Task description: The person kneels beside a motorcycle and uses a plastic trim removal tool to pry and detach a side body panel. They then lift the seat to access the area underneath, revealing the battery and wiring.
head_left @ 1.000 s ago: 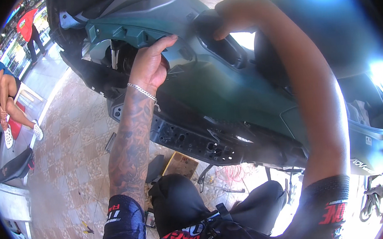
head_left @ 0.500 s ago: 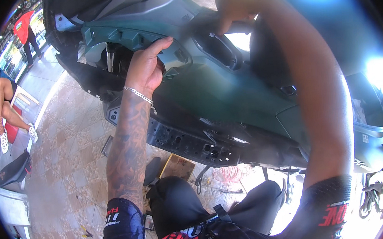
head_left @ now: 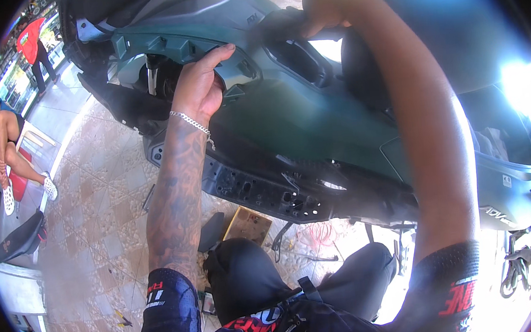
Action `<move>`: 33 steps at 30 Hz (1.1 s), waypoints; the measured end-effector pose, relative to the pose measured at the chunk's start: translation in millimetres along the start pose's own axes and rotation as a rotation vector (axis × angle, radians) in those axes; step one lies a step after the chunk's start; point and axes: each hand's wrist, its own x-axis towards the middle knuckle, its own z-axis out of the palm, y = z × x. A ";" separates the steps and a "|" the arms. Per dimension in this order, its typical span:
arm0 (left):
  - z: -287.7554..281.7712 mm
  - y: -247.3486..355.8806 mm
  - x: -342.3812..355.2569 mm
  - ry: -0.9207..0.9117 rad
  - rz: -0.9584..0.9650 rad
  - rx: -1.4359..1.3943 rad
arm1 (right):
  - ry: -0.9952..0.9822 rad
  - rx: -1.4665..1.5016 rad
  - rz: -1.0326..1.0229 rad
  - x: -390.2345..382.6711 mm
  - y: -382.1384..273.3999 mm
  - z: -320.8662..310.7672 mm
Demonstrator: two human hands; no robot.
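A scooter with a green body panel point(head_left: 287, 120) fills the upper middle. My left hand point(head_left: 200, 90) is at the panel's front lower edge, its thumb lying along the outside and its fingers curled behind, partly hidden. Beside that hand are a dark opening and a metal fork tube point(head_left: 152, 72). Farther up, my right hand point(head_left: 331, 5) is closed over a dark, blurred part near the top of the panel; what its fingers hold cannot be made out. Below the right hand runs a dark oblong recess point(head_left: 300, 63) in the panel.
Below the panel runs a black underframe point(head_left: 261, 194) with holes. A yellowish box point(head_left: 246, 225) and a pink coil point(head_left: 321, 233) lie on the tiled floor point(head_left: 97, 241). A detached black seat-like piece point(head_left: 20, 237) is at left, near a seated person point(head_left: 10, 136); another person point(head_left: 33, 50) stands beyond.
My right hand and forearm have shifted slightly left, and the dark part under that hand sits a little higher. My left hand keeps its place at the panel edge.
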 end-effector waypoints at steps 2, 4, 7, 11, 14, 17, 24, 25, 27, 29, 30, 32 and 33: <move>-2.0 -1.4 2.5 0.002 0.002 -0.016 | 0.064 0.155 0.057 -4.9 -3.5 5.1; -3.0 -1.7 4.6 -0.017 0.005 -0.028 | 0.107 0.141 0.096 -11.3 -9.8 11.4; -2.6 -1.7 4.2 -0.022 0.013 -0.041 | 0.173 0.176 0.164 -22.7 -22.8 21.5; -0.2 -1.2 1.8 -0.049 0.032 -0.064 | 0.175 0.158 0.319 -42.8 -26.4 26.3; -0.9 -1.1 2.4 -0.030 0.000 -0.057 | 0.170 0.139 0.375 -52.0 -23.2 24.3; -3.7 -2.1 3.4 -0.040 -0.019 -0.067 | 0.183 0.058 0.346 -57.2 -24.3 27.2; -2.3 -2.1 0.8 -0.026 0.014 -0.038 | 0.283 0.083 0.320 -59.5 -23.9 39.3; -1.2 -1.2 0.3 -0.024 0.018 -0.029 | 0.326 0.076 0.325 -59.6 -23.6 41.1; 0.6 -0.5 -1.9 -0.022 0.003 -0.029 | 0.323 0.100 0.322 -59.8 -22.3 44.0; 1.8 1.1 -2.6 -0.021 -0.025 -0.048 | 0.346 0.111 0.330 -59.5 -22.4 46.7; 2.3 1.8 -2.4 -0.031 -0.019 -0.040 | 0.358 0.112 0.334 -59.4 -23.7 48.3; 2.6 0.8 -2.9 -0.032 -0.002 -0.038 | 0.375 0.114 0.343 -59.1 -24.6 50.1; 2.0 0.8 -2.5 -0.038 0.008 -0.032 | 0.380 0.118 0.349 -58.8 -26.0 51.2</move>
